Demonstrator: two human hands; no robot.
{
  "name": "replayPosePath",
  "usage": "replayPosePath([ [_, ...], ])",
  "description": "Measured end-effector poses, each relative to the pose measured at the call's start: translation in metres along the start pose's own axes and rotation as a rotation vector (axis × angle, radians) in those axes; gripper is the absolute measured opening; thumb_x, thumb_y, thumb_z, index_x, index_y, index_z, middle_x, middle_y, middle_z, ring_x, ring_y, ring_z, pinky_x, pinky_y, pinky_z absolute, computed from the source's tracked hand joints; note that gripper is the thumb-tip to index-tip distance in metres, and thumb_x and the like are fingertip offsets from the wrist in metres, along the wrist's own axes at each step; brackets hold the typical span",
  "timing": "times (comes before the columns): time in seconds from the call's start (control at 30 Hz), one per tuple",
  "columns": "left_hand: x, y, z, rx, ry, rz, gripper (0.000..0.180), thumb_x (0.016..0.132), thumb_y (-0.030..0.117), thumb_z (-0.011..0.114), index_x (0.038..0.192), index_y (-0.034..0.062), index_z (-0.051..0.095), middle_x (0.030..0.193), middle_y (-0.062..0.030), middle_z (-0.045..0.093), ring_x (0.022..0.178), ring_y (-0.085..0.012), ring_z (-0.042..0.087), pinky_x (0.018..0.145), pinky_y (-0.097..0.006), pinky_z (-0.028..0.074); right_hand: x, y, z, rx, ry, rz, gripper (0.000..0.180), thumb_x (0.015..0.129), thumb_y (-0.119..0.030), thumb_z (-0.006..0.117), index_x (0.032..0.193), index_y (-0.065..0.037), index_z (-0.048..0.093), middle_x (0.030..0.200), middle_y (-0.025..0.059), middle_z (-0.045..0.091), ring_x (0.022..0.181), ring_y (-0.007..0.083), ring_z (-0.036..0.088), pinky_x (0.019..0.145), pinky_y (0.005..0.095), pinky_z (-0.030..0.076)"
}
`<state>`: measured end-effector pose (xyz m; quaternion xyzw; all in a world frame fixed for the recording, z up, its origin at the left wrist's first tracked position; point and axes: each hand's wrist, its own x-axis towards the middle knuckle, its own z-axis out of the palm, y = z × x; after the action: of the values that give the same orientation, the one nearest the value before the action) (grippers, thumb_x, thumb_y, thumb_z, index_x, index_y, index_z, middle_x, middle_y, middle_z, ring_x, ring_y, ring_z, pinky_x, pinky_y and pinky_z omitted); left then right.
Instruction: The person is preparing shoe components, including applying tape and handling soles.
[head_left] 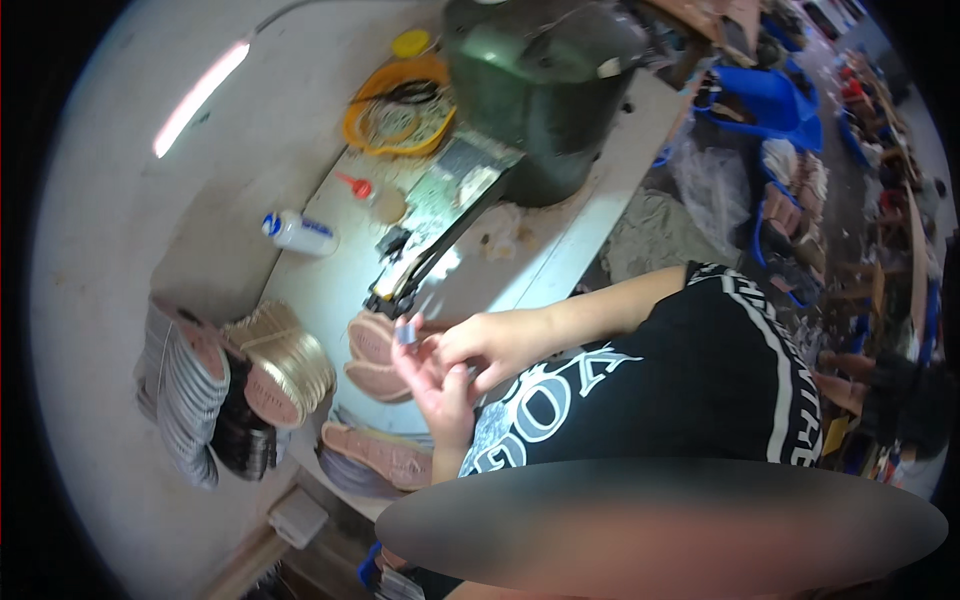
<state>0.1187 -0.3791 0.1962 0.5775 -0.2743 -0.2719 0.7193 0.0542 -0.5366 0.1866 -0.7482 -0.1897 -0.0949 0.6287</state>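
Note:
My two hands meet over the near edge of a pale worktable (pixel 560 260). My left hand (pixel 442 395) is palm up with its fingers partly stretched, and grey-blue tape (pixel 406 333) wraps one fingertip. Across its palm lies my right hand (pixel 497 340), fingers bent and pressed together; whatever they may pinch is too small to make out. Just beyond the hands rest pinkish-tan shoe soles (pixel 372 381). Another tan sole (pixel 385 456) lies on a grey one beside my left wrist. A long dark bar-like tool (pixel 440 250) reaches from the hands across the table.
Stacked grey (pixel 190 410), black and gold (pixel 300 355) shoe parts stand by the wall. Farther back are a white bottle (pixel 303 234), a red-tipped bottle (pixel 358 186), a yellow basket (pixel 352 125) and a dark drum (pixel 550 90). Blue baskets (pixel 760 105) sit at right.

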Motion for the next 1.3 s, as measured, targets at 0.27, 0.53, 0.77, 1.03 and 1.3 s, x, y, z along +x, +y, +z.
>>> replayPosePath([
  [0.27, -0.004, 0.014, -0.029, -0.031, -0.012, 0.056, 0.058, 0.095, 0.020, 0.063, 0.146, 0.0011, 0.042, 0.138, -0.0162, 0.051, 0.103, -0.0199, 0.062, 0.078, -0.027, 0.054, 0.013, -0.039, -0.039, 0.078, -0.070, 0.163, 0.027, 0.079, -0.016, 0.087, 0.088, -0.001, 0.065, 0.078, 0.0058, 0.062, 0.070, 0.0135, 0.060, 0.061, 0.0305, 0.048],
  [0.53, -0.007, 0.011, -0.041, 0.130, 0.107, 0.098, 0.015, 0.101, 0.006, 0.056, 0.106, -0.0041, 0.067, 0.107, -0.0115, 0.065, 0.095, -0.0160, 0.062, 0.087, -0.028, 0.050, 0.077, -0.052, -0.121, -0.517, 0.571, 0.217, 0.038, 0.087, -0.010, 0.079, 0.118, 0.001, 0.061, 0.107, 0.0061, 0.065, 0.092, 0.0107, 0.067, 0.078, 0.0248, 0.054],
  [0.77, -0.008, 0.016, -0.054, 0.251, 0.127, 0.162, 0.014, 0.099, 0.001, 0.061, 0.111, -0.0018, 0.068, 0.105, -0.0071, 0.064, 0.088, -0.0113, 0.062, 0.072, -0.023, 0.053, 0.065, -0.047, -0.062, -0.364, 0.295, 0.043, 0.041, 0.084, -0.016, 0.081, 0.119, -0.002, 0.065, 0.112, 0.0083, 0.062, 0.082, 0.0130, 0.063, 0.071, 0.0271, 0.052],
  [1.03, 0.019, 0.046, -0.058, 0.614, -0.011, 0.266, 0.028, 0.088, -0.007, 0.067, 0.115, -0.0008, 0.072, 0.088, -0.0123, 0.068, 0.081, -0.0211, 0.067, 0.072, -0.030, 0.051, 0.043, -0.025, 0.000, -0.203, 0.242, 0.177, 0.021, 0.087, -0.013, 0.077, 0.096, 0.000, 0.064, 0.083, 0.0078, 0.065, 0.077, 0.0164, 0.063, 0.069, 0.0297, 0.053],
  [1.3, 0.029, 0.059, -0.056, 0.809, -0.241, 0.239, 0.048, 0.084, -0.007, 0.067, 0.131, 0.0041, 0.067, 0.089, -0.0136, 0.068, 0.081, -0.0289, 0.066, 0.076, -0.036, 0.052, 0.032, -0.017, -0.005, -0.063, 0.264, 0.147, 0.010, 0.089, -0.006, 0.074, 0.094, 0.002, 0.069, 0.085, 0.0099, 0.070, 0.075, 0.0198, 0.066, 0.066, 0.0312, 0.051],
])
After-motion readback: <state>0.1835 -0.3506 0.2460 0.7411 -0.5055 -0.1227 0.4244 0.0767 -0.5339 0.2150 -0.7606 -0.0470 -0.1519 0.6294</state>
